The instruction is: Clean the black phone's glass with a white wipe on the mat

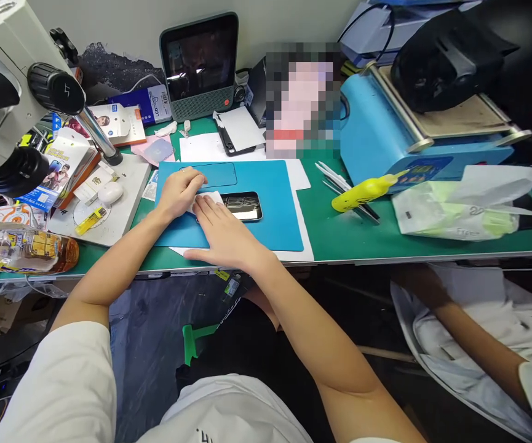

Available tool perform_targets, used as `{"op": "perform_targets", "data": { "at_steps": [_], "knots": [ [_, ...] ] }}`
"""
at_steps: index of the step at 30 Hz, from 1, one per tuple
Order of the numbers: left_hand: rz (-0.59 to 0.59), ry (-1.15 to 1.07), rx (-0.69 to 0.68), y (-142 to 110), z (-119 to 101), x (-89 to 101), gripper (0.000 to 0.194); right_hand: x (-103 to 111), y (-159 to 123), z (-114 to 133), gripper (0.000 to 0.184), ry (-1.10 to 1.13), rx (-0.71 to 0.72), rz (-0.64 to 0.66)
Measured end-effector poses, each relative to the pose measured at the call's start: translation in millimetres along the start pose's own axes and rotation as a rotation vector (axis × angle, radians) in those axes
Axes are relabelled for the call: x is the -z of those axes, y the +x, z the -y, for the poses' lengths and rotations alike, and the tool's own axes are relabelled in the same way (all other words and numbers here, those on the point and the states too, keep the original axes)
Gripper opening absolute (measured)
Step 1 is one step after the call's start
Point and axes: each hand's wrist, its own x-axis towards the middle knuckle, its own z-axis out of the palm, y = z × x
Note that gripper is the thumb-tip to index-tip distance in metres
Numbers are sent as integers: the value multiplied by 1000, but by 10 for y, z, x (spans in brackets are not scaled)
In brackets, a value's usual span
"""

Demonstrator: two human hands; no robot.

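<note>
A smartphone point(250, 206) with a dark, reflective, streaked face lies on a blue mat point(277, 184). A folded white wipe point(213, 196) covers part of its left side. My right hand point(226, 232) lies over the wipe with fingers stretched flat and the thumb out to the left. At the phone's left end, my left hand point(180, 189) is closed with curled fingers; whatever is in them is hidden. Behind both hands, a thin black-edged screen-shaped panel point(219, 175) rests on the mat.
A microscope point(10, 117) stands left, near a plastic bottle point(26, 247). A smart display point(201, 67) leans at the back. To the right are a yellow bottle point(362, 194), tweezers point(333, 175), a tissue pack point(454, 212) and a blue machine point(376, 123). Another person's arm point(482, 351) shows lower right.
</note>
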Motion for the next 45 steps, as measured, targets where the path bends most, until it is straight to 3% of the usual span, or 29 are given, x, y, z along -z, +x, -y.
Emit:
{"op": "perform_targets", "data": {
  "at_steps": [6,12,16,21,25,28,33,39,45],
  "knots": [
    [-4,-2,-38,12,12,-36,45,-84,-188,-9,113,-48,118,-47],
    [-52,-39,-23,13,45,-33,53,-18,86,-27,113,-38,-5,-24],
    [-60,-53,-28,5,55,-13,55,-106,-18,115,114,-90,-19,-62],
    [-39,-83,-24,3,62,-7,51,-131,-169,134,99,-109,22,-83],
    [-82,-84,22,24,84,-2,30,-67,48,82,94,-116,-35,-86],
    [-99,-98,32,40,113,3,32,-87,140,105,96,-92,-43,-118],
    [25,-50,-45,36,129,28,24,-136,-71,61,97,-102,-52,-119],
    [271,54,-229,17,66,72,27,31,-328,-328,100,-90,-190,-166],
    [261,102,-162,19,31,78,17,5,-634,-335,99,-84,-214,-184]
  ]
}}
